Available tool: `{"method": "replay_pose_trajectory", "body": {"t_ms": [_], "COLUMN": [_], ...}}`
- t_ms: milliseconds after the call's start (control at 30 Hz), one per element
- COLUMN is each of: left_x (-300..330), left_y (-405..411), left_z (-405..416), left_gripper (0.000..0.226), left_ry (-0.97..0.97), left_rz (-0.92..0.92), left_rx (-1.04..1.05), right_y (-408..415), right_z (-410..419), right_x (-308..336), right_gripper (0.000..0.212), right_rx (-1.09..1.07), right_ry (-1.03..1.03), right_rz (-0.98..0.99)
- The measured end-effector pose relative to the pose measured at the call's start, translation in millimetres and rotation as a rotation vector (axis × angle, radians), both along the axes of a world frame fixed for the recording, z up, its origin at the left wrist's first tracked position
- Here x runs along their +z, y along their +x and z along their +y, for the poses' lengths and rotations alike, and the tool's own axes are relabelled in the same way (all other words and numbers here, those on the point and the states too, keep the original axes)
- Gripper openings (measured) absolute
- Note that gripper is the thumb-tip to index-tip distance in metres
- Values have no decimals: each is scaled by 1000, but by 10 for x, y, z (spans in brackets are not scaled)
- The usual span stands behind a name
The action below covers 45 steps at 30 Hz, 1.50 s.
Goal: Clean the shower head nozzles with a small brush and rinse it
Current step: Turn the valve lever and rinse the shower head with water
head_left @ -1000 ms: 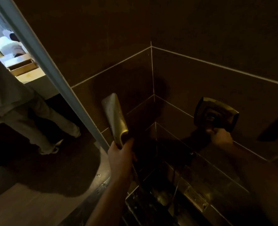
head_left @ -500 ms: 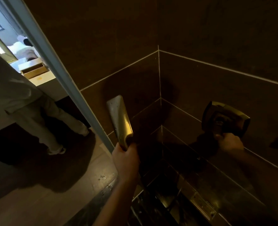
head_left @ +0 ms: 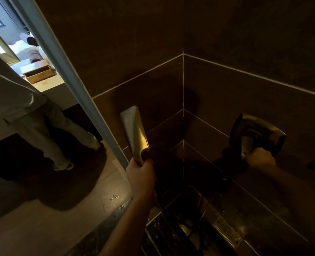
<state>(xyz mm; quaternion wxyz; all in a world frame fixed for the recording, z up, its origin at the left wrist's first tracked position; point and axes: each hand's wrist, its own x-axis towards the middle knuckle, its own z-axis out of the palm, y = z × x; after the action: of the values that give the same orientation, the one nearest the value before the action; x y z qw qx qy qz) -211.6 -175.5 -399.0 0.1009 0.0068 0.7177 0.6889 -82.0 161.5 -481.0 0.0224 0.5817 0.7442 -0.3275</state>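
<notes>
A flat metal hand shower head (head_left: 134, 133) points upward in the dim shower corner, its back toward me, so the nozzles are hidden. My left hand (head_left: 141, 177) grips its handle from below. On the right wall sits a shiny metal shower valve (head_left: 258, 132) with a lever. My right hand (head_left: 260, 159) holds the lower end of that lever, fingers curled round it. No water is visible. No brush is in view.
Dark tiled walls (head_left: 226, 80) meet in a corner. A grey glass-door frame (head_left: 90, 106) runs diagonally on the left. Beyond it a person in light trousers (head_left: 47, 130) stands on the wooden floor. A metal linear drain (head_left: 226, 231) lies below on the shower floor.
The view has shifted slightly, so both hands and the fittings sit a little lower and further right in frame. Both grips stay the same.
</notes>
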Motion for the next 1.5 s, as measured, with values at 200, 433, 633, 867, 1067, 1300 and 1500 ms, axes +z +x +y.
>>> {"method": "replay_pose_trajectory", "body": {"t_ms": [200,433,633,867,1067,1300,1500], "left_x": [7,-21,-71,-77,-19,32,-13], "left_y": [-7,-15,-28,-2,3,42,26], "left_z": [-44,-95,-120,-126,-70,-36,-36], "left_gripper": [6,7,7,12,15,17,12], "left_ry": [-1,0,-7,18,1,-53,-96], "left_rz": [-2,-17,-6,-14,-8,-2,11], "left_rx": [7,5,17,-14,-12,-17,-16], "right_y": [1,10,4,-3,26,18,23], "right_z": [-32,-78,-101,-101,-95,-85,-73], "right_x": [15,37,69,42,33,47,19], "right_gripper": [35,36,29,29,28,28,29], "right_rx": [6,-9,-12,-46,-43,-18,0], "right_ry": [20,19,25,24,-1,-14,0], "right_rz": [-11,9,21,19,37,23,19]}}
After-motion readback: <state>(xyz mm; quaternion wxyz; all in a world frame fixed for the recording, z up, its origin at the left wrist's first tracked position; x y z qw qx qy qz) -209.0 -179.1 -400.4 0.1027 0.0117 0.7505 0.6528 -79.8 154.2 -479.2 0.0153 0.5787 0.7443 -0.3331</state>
